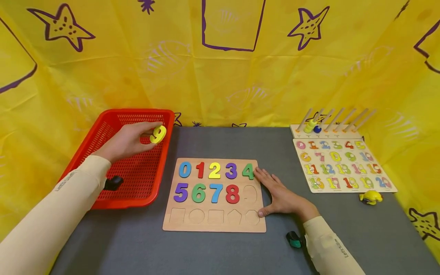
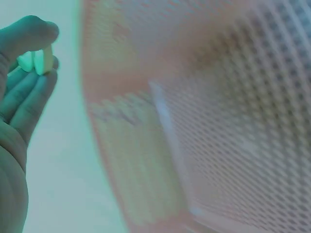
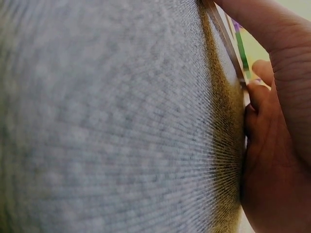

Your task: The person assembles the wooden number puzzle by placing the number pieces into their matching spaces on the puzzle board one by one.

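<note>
Over the right side of the red basket, my left hand pinches a yellow number 9 piece between thumb and fingers. The piece also shows in the left wrist view, partly covered by the fingers. A wooden number board lies on the grey table, holding coloured numbers 0 to 8 in two rows. Its 9 recess is bare, and outlined shape recesses run along the bottom row. My right hand rests at the board's right edge, with fingertips beside the green 4 and the thumb lower down.
At the right lies a second number board, numbered 0 to 20, with a row of wooden pegs behind it carrying yellow and blue rings. A small yellow toy sits near its front corner. A yellow patterned cloth hangs behind the table.
</note>
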The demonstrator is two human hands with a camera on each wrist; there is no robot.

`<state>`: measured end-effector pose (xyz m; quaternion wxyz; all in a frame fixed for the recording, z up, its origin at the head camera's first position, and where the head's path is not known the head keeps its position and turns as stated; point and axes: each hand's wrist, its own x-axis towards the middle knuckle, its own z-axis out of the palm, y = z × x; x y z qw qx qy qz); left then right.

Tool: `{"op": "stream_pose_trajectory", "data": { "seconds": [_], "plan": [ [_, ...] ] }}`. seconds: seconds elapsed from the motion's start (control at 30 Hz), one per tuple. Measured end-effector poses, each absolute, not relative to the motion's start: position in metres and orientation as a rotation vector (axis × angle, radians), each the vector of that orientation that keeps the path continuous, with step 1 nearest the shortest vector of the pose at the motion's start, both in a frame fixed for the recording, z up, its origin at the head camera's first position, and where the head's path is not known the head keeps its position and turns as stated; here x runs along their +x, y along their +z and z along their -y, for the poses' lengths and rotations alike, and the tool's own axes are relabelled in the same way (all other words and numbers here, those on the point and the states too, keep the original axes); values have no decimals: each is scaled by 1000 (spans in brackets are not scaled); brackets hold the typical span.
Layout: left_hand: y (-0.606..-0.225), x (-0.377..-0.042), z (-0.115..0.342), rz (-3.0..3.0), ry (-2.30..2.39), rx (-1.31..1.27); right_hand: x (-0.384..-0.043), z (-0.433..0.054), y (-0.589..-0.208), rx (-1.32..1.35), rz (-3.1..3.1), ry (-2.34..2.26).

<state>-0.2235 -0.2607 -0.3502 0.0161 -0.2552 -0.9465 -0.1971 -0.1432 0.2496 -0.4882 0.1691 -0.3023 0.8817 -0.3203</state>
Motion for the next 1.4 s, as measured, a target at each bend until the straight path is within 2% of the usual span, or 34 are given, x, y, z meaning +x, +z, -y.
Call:
{"op": "stream_pose_trajectory", "data": {
  "seconds": [0.23, 0.47, 0.93, 1.4],
  "plan": [
    [-317, -175, 184, 2873, -694, -795, -145, -251, -486, -871, -2518, -901],
    [-349, -137, 114, 2872, -792, -864, -148, -252, -484, -878, -2520, -871],
    [-437, -140, 5, 3052, -644, -1096, -147, -253, -489, -877, -2521, -873],
    [-457, -138, -21, 3021, -292, -1061, -147, -249, -491, -865, -2518, -875]
  ]
}}
